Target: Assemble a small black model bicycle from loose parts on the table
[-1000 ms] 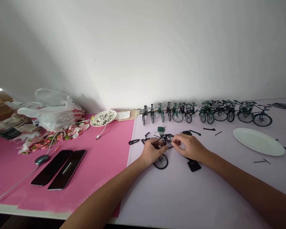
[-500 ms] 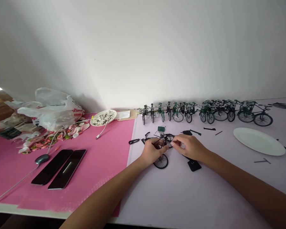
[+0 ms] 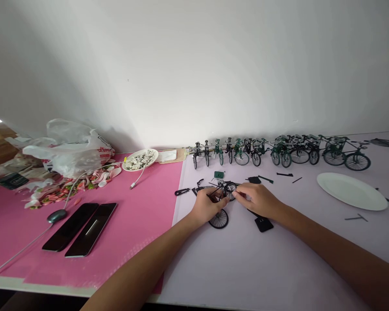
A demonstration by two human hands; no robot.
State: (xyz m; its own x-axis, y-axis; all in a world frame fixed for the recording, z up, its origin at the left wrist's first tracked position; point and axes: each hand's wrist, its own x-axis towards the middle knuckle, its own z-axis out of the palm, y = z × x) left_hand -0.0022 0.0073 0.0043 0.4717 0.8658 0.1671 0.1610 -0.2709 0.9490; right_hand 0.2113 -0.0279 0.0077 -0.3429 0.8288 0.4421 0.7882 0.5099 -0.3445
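My left hand (image 3: 206, 207) grips a small black model bicycle (image 3: 221, 199) that lies partly built on the pale table, its fingers curled round the frame. One wheel (image 3: 218, 219) sticks out below that hand. My right hand (image 3: 258, 199) pinches at the other wheel (image 3: 230, 190) with thumb and fingertips pressed together. Loose black parts (image 3: 263, 224) lie round both hands, and a small green part (image 3: 219, 175) sits just behind the bicycle.
A row of finished green and black model bicycles (image 3: 278, 152) lines the wall. A white plate (image 3: 352, 191) lies at right. On the pink mat (image 3: 139, 216) are two phones (image 3: 81, 229), a mouse (image 3: 56, 216), a bowl of small pieces (image 3: 140, 160) and plastic bags (image 3: 68, 149).
Almost nothing differs: my right fingertips have shifted slightly left along the wheel, and both hands stay on the model bicycle.
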